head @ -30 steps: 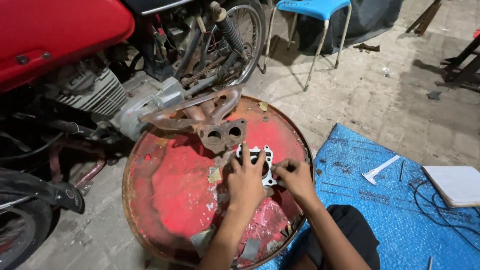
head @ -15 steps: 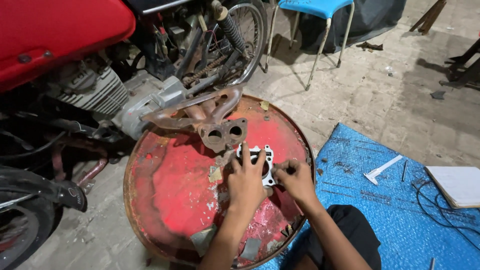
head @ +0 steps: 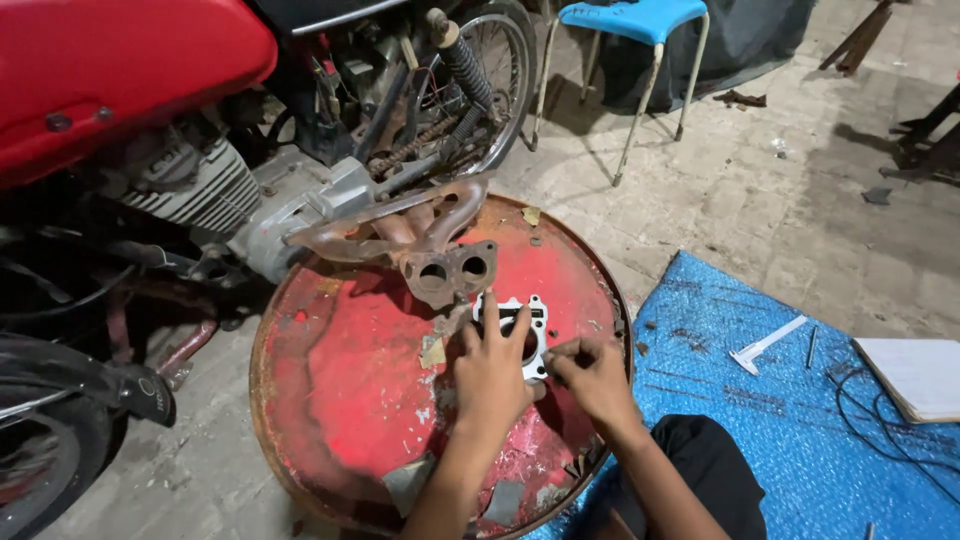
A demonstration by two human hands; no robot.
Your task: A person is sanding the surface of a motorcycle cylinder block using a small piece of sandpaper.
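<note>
A thin white gasket (head: 516,322) (likely flimsy, best gripped at its edges) is being pressed flat by the left hand (head: 492,366) and pinched by the right hand (head: 592,374) on the red drum lid (head: 350,380).

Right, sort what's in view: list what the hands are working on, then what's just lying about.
In hand:
- left hand pressing the white gasket flat
- right hand at the gasket's edge
- red round tray underneath
- rusty exhaust manifold just beyond

Lying about:
- red motorcycle
- blue stool
- blue tarp
- white caliper
- notebook
</note>
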